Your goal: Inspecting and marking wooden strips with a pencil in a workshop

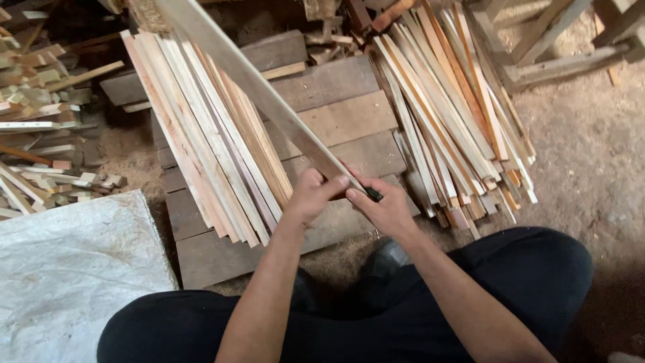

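A long pale wooden slat (269, 94) runs from the top left down to my hands at the centre. My left hand (312, 195) grips its near end from the left. My right hand (383, 205) is closed on the same end, with a small dark object (373, 195) pinched against the wood; what it is I cannot tell. My knees in dark trousers (510, 282) fill the bottom of the view.
A stack of pale slats (208, 141) lies left of my hands on dark wide planks (336, 114). Another heap of thin slats (457, 114) lies to the right. Offcuts (40, 121) pile at far left, a white sack (67, 269) at lower left, a wooden frame (557, 47) at top right.
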